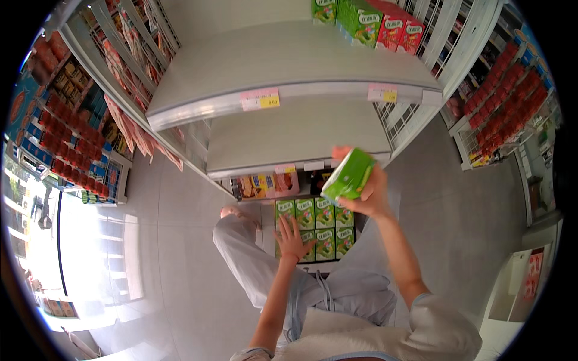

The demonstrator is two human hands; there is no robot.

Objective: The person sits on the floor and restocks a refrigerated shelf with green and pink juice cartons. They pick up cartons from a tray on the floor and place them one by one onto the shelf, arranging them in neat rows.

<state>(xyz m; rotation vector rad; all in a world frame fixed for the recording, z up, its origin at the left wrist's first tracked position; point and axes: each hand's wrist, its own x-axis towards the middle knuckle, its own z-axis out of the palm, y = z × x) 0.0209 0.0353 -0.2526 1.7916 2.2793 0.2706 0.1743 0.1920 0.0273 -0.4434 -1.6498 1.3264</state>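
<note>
My right hand (372,194) is closed around a green drink carton (354,173), held tilted in front of the lower shelf's right end. Fingers spread, my left hand (292,239) rests over green drink cartons (324,243) packed in rows in a low container between my legs. Whether it presses on them or only hovers cannot be told; nothing is gripped in it. On the upper shelf (289,58), more green cartons (365,25) stand at the back right, beside red cartons (399,34).
Below the lower shelf (293,135) lie packaged goods (266,185). White wire side panels (399,126) bound the shelving. Red hanging packets (510,99) fill a rack at right, with another display rack (76,149) at left. A white cabinet (510,289) stands at lower right.
</note>
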